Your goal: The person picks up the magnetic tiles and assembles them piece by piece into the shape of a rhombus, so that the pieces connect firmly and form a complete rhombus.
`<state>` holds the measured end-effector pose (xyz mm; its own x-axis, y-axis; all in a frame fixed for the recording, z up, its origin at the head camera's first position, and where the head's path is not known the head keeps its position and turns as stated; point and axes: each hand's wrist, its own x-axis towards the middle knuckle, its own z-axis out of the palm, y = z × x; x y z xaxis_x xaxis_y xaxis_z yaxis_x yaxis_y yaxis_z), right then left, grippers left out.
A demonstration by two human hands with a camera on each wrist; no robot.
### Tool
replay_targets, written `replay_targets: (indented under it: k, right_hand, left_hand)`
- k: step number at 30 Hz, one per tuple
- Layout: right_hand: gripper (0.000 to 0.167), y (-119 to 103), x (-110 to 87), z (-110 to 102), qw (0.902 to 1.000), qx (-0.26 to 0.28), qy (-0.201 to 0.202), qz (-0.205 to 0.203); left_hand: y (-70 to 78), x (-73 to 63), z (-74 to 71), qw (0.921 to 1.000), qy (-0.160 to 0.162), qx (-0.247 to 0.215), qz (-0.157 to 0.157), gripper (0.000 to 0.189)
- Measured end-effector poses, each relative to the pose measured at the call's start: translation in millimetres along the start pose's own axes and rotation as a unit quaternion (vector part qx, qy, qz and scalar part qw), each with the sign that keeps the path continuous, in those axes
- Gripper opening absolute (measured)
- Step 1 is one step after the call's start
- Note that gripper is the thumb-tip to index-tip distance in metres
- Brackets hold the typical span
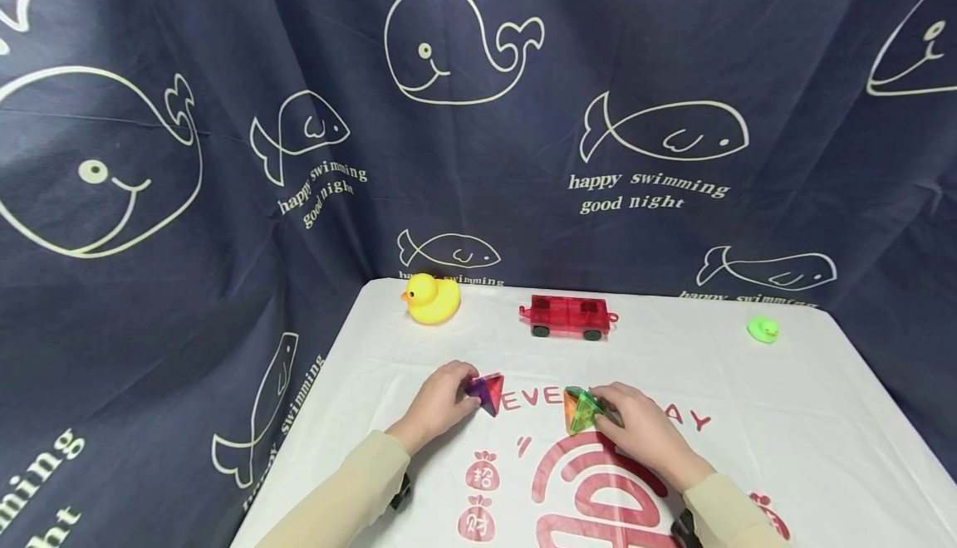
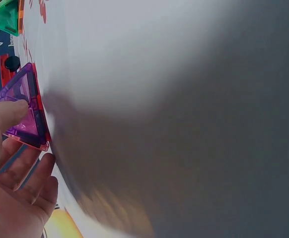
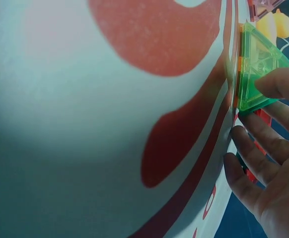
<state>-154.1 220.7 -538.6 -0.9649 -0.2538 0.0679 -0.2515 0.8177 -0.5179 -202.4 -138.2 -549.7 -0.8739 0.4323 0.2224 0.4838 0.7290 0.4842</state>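
Note:
My left hand (image 1: 443,398) pinches a small pyramid of purple and red see-through magnetic tiles (image 1: 489,393) at the middle of the table. In the left wrist view the thumb presses on a purple triangular tile (image 2: 28,116), and the fingers lie behind and below. Across a short gap, my right hand (image 1: 637,422) pinches a second tile pyramid, green and orange (image 1: 581,409). The right wrist view has the thumb on a green triangular tile (image 3: 258,69), with the other fingers loosely bent near the cloth. The two pyramids stand apart from each other.
Behind the hands are a red toy wagon (image 1: 570,315) with black wheels and a yellow rubber duck (image 1: 434,299). A small green duck (image 1: 763,329) sits at the far right. A white printed cloth (image 1: 419,481) covers the table, and a dark blue curtain (image 1: 478,183) hangs behind.

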Motion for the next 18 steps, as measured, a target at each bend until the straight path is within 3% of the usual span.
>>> replay_targets:
  k: [8, 18]
  right_hand:
    - [0.048, 2.3, -2.4, 1.1, 0.9998, 0.012, 0.002, -0.017]
    - [0.057, 1.5, -0.6, 6.2, 0.9998, 0.013, -0.012, -0.002]
  left_hand:
    - [0.9, 3.6, -0.8, 0.9997, -0.020, -0.016, -0.001, 0.039]
    - [7.0, 7.2, 3.5, 0.9992, -0.036, -0.014, 0.013, 0.037]
